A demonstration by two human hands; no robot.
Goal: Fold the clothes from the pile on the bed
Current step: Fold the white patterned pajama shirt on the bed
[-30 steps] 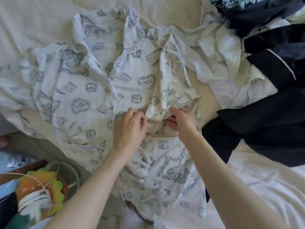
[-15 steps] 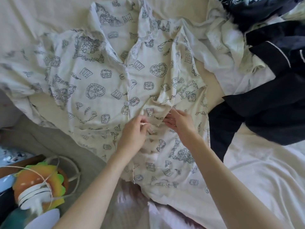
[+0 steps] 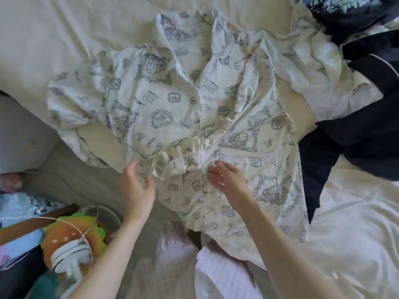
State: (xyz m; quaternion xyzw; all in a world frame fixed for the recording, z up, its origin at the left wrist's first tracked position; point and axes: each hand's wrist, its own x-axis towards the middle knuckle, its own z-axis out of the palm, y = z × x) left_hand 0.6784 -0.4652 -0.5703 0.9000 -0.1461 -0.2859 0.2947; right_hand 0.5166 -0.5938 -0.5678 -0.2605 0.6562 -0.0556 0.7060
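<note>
Cream bedsheet point(image 3: 64, 29) covers the bed, and on it lies the printed pajama shirt point(image 3: 172, 104), spread front side up with the collar away from me and the lower part hanging over the bed edge. A bunched fold of it sits near the middle, just above my hands. My left hand point(image 3: 138, 186) hovers at the shirt's left edge, fingers relaxed and spread, holding nothing. My right hand point(image 3: 228, 180) rests flat on the shirt front, fingers straight, gripping nothing. The pile of clothes point(image 3: 356, 72), white and dark navy pieces, lies at the right, touching the shirt. Beside the bed, at lower left, stands a small white fan point(image 3: 69, 255) before an orange plush toy point(image 3: 64, 231).
</note>
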